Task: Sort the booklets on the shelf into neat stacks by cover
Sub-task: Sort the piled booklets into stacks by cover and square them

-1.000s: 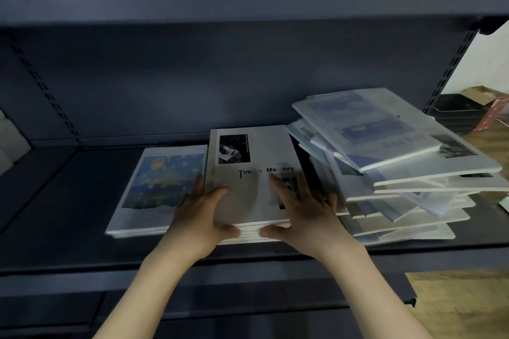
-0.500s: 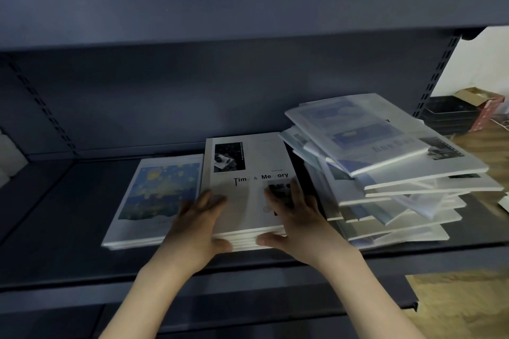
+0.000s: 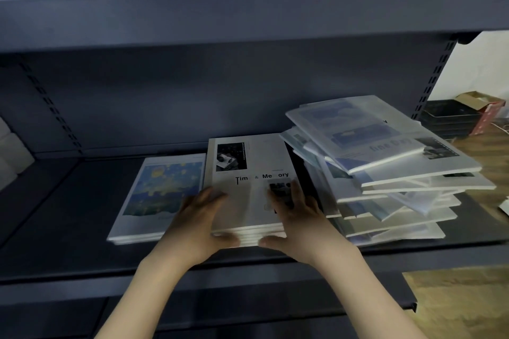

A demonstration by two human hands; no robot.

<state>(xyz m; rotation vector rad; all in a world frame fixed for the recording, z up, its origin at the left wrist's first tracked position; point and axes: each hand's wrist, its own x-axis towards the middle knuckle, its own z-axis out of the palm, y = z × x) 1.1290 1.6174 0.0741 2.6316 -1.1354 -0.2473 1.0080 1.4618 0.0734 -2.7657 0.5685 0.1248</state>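
Observation:
A stack of white "Time & Memory" booklets point(image 3: 248, 165) lies in the middle of the dark grey shelf point(image 3: 68, 215). My left hand point(image 3: 202, 221) grips its front left corner, fingers on the cover and thumb against the front edge. My right hand point(image 3: 296, 219) holds its front right corner the same way. To the left lies a low stack with a blue and yellow painted cover point(image 3: 162, 190), touching the middle stack. On the right is a tall, untidy pile of mixed booklets point(image 3: 385, 170), fanned at different angles.
The shelf above point(image 3: 248, 8) overhangs the booklets. A slotted upright point(image 3: 435, 69) bounds the shelf on the right; beyond it are black trays point(image 3: 451, 118) and a cardboard box point(image 3: 484, 107) on a wooden floor. White packages point(image 3: 11, 151) sit at the far left.
Both hands stay on the front corners of the "Time & Memory" stack, shifting only slightly. The view has tilted so the shelf above shows more.

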